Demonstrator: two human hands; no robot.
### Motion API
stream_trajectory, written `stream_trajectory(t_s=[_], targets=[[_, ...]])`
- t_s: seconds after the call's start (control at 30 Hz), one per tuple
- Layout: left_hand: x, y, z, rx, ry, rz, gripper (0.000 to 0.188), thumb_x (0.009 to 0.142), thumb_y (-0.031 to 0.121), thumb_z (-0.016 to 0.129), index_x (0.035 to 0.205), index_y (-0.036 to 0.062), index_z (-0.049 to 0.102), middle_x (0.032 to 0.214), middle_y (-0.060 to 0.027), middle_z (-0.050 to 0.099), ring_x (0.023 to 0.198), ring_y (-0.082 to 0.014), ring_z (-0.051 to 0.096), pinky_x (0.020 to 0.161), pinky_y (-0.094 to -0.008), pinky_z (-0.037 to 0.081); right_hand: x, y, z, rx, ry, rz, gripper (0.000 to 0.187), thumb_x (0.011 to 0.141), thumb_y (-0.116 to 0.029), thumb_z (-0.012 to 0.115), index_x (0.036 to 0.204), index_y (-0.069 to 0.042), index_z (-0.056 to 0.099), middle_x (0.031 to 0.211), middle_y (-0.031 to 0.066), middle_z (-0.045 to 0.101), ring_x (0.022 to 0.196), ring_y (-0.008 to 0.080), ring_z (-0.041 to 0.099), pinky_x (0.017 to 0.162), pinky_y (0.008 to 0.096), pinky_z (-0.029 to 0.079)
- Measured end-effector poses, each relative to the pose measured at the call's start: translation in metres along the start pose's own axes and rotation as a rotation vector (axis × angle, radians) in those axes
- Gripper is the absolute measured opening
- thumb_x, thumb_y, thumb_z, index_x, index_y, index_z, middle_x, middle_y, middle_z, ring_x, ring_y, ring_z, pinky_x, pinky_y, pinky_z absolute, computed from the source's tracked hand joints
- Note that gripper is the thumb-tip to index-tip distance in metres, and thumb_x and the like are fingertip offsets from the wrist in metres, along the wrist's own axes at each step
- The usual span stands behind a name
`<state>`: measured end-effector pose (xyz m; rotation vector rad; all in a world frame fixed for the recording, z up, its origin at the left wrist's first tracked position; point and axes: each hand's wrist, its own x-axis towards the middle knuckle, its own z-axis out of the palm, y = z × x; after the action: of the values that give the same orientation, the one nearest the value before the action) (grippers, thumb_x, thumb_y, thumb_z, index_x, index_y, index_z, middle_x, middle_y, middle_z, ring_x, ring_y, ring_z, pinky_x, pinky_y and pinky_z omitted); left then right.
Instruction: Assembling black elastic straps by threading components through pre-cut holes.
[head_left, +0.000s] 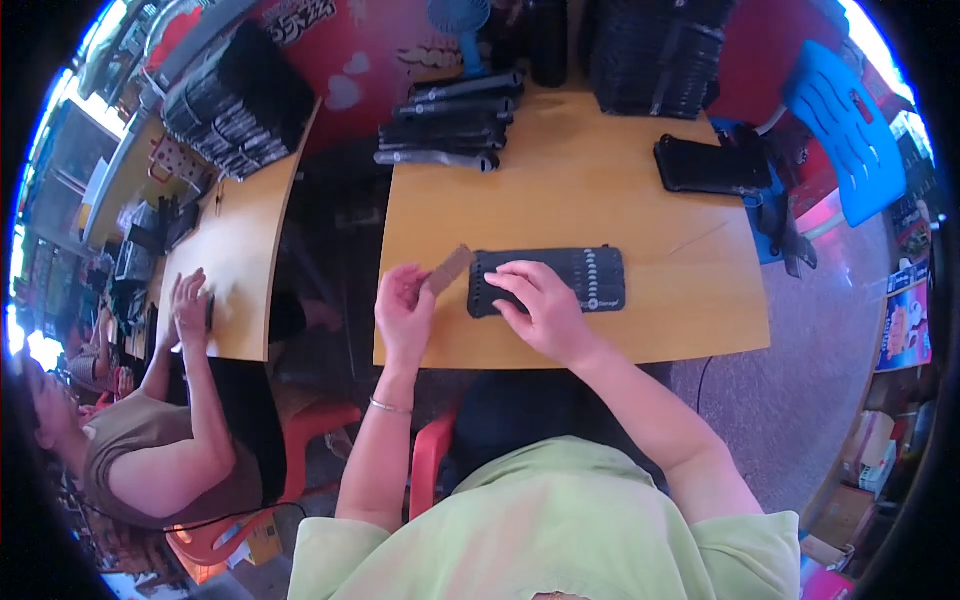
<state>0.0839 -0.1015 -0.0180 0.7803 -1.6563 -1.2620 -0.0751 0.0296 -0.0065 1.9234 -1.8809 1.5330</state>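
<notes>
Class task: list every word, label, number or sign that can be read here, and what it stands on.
Black piece: small white lettering with a round mark, beside a column of pale crescents; not quoted.
Red wall: bold white lettering, not quoted, and white hearts.
Poster: too small to read.
Dark stack: tiny pale marks, too small to read.

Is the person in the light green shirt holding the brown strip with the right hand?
No, the left hand holds the brown strip, while the right hand is over the flat black item.
</notes>
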Motion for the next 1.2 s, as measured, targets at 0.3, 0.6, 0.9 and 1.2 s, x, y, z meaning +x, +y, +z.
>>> stream_trajectory(t_s=[0.3,0.6,0.9,1.2], targets=[[-0.015,0.036,0.039,-0.182,-0.308,-0.087,0.027,0.085,0.002,0.063,0.111,-0.0011,0.054,0.101,-0.0095,0.062,0.089,-0.0143,0.061,0.077,-0.0266,0.049,0.021,0.020,-0.026,0.579,-0.186,0.601,0.023,0.088,-0.013,0.064,0.109,-0.002,0.061,0.088,0.0019,0.065,0.080,0.0069,0.059,0.073,0.0235,0.049],[-0.008,0.002,0.044,0.687,-0.219,0.285,0.042,0.077,0.016,0.070,0.113,0.0009,0.054,0.115,-0.0170,0.058,0.111,-0.0349,0.051,0.095,-0.0420,0.040,0.054,0.124,-0.065,0.050,0.327,0.527,0.036,0.091,-0.026,0.058,0.115,0.000,0.059,0.099,0.0183,0.066,0.086,0.0266,0.065,0.077,0.0345,0.050],[-0.012,-0.005,0.041,0.719,-0.180,0.347,0.039,0.074,0.015,0.072,0.109,0.0036,0.056,0.120,-0.0151,0.058,0.112,-0.0336,0.050,0.097,-0.0420,0.038,-0.017,0.063,-0.089,-0.300,-0.009,0.540,0.025,0.088,-0.018,0.059,0.105,0.001,0.061,0.099,0.0198,0.064,0.091,0.0343,0.062,0.080,0.0405,0.049],[-0.013,-0.006,0.042,0.667,-0.162,0.344,0.036,0.077,0.015,0.069,0.108,0.0040,0.056,0.119,-0.0144,0.059,0.112,-0.0324,0.051,0.096,-0.0417,0.038,-0.010,0.070,-0.082,-0.466,-0.058,0.758,0.028,0.086,-0.023,0.063,0.106,-0.005,0.057,0.084,0.0173,0.066,0.078,0.0349,0.064,0.069,0.0430,0.050]])
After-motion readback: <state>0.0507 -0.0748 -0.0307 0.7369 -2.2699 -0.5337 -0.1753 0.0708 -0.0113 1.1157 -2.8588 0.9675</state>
